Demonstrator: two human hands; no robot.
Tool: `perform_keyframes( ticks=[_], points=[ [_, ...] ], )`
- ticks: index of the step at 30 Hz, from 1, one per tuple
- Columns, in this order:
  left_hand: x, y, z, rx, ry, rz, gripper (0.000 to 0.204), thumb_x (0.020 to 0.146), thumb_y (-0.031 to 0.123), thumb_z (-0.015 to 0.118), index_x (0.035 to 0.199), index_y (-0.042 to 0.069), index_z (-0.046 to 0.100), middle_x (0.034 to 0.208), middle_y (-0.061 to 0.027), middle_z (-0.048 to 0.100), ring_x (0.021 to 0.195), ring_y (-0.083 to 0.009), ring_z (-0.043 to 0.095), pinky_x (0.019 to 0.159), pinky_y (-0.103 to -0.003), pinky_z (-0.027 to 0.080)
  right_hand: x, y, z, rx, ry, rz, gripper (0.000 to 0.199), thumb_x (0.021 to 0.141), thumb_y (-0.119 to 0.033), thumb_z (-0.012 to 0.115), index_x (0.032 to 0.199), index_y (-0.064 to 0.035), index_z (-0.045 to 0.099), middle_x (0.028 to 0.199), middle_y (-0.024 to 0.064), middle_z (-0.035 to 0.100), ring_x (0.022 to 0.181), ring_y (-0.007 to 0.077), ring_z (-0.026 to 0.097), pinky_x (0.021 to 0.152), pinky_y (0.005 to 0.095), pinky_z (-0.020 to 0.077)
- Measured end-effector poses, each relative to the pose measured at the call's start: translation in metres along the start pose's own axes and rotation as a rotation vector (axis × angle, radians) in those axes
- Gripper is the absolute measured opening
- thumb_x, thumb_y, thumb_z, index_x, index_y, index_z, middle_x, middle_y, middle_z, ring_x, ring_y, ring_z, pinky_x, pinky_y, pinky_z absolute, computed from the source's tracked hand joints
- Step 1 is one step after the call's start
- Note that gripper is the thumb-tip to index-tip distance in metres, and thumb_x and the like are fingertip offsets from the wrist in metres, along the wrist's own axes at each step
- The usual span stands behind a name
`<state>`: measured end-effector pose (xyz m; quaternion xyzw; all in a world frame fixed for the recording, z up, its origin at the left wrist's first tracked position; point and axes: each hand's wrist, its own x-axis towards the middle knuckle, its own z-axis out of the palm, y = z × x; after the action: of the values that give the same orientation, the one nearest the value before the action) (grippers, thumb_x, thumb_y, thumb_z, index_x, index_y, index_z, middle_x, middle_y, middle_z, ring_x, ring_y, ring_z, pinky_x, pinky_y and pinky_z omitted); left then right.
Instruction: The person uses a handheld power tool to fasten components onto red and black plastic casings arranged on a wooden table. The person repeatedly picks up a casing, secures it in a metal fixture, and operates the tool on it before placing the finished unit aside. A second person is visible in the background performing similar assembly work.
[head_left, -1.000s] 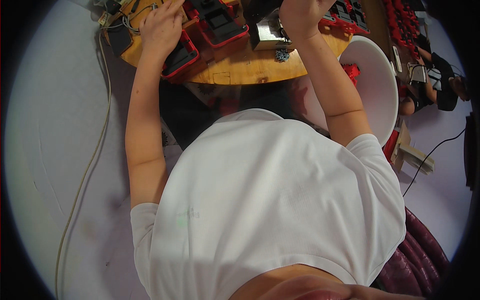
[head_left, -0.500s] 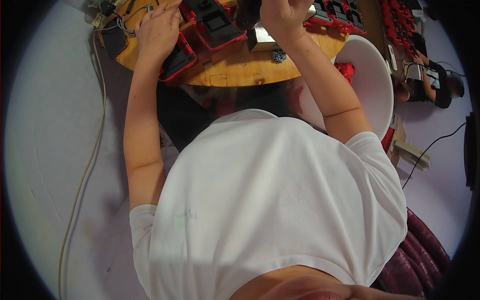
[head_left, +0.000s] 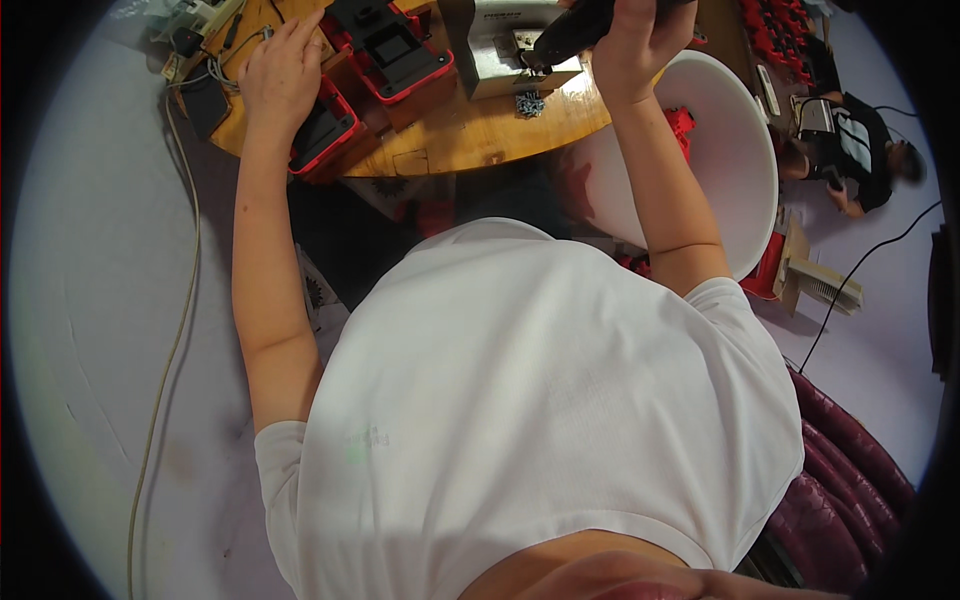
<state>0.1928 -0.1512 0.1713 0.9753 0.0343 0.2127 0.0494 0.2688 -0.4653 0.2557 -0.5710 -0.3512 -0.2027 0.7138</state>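
My right hand [head_left: 637, 50] is wrapped round a black electric screwdriver [head_left: 575, 32] beyond the table's near edge. Its tip points left, at the front of a silver metal box [head_left: 483, 70], close to or touching a small opening there. Beside the box lies a small pile of screws [head_left: 530, 103]. My left hand [head_left: 281, 80] lies with fingers stretched out at the far left, over the upper end of a red and black housing [head_left: 328, 128]. A second red and black housing [head_left: 390, 50] with a dark rectangular window stands to its right.
The round-edged wooden table [head_left: 470, 145] spans the top of the view, with cables [head_left: 215, 72] at its left. A large white bin [head_left: 735, 170] holding red parts [head_left: 680, 130] stands at its right. Farther right, a person [head_left: 860, 145] sits near more red parts [head_left: 775, 40].
The view has shifted slightly. My right hand has moved right relative to the metal box, bringing the screwdriver's tip to its front. My left hand stays by the housing. The other person's arm has lowered.
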Motion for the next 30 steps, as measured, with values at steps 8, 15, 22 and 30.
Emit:
perform_keyframes(
  ticks=[8, 15, 22, 30],
  points=[
    [0.003, -0.002, 0.001, -0.014, 0.0, 0.015, 0.039, 0.096, 0.03, 0.044, 0.132, 0.024, 0.056, 0.129, -0.0091, 0.059, 0.115, -0.0296, 0.058, 0.096, -0.041, 0.045, 0.005, 0.005, -0.008, 0.026, -0.029, 0.048, 0.048, 0.091, -0.043, 0.063, 0.109, -0.0031, 0.044, 0.081, 0.0088, 0.059, 0.064, 0.0139, 0.058, 0.052, 0.0268, 0.0474],
    [0.002, -0.001, 0.0, -0.015, 0.008, 0.02, 0.038, 0.096, 0.03, 0.044, 0.132, 0.024, 0.056, 0.128, -0.0096, 0.06, 0.115, -0.0294, 0.057, 0.096, -0.041, 0.045, 0.0, -0.002, -0.002, -0.021, 0.069, 0.062, 0.055, 0.089, -0.047, 0.065, 0.111, -0.0017, 0.044, 0.083, 0.0102, 0.059, 0.066, 0.0166, 0.059, 0.059, 0.0296, 0.0494],
    [-0.001, -0.007, -0.001, -0.127, -0.046, -0.016, 0.04, 0.095, 0.033, 0.048, 0.132, 0.021, 0.056, 0.128, -0.0098, 0.06, 0.116, -0.0295, 0.057, 0.097, -0.041, 0.044, -0.001, 0.022, 0.001, 0.052, 0.012, -0.053, 0.047, 0.091, -0.042, 0.063, 0.109, -0.0029, 0.045, 0.081, 0.0094, 0.059, 0.064, 0.0158, 0.058, 0.058, 0.0286, 0.0488],
    [-0.007, -0.029, -0.004, -0.147, 0.015, -0.072, 0.053, 0.089, 0.046, 0.06, 0.126, 0.008, 0.059, 0.127, -0.0183, 0.059, 0.121, -0.0347, 0.052, 0.102, -0.039, 0.039, 0.022, -0.011, 0.027, 0.146, -0.012, 0.224, 0.04, 0.094, -0.045, 0.057, 0.098, -0.0055, 0.049, 0.074, 0.0075, 0.059, 0.059, 0.0138, 0.058, 0.054, 0.0275, 0.0493]
  ],
)
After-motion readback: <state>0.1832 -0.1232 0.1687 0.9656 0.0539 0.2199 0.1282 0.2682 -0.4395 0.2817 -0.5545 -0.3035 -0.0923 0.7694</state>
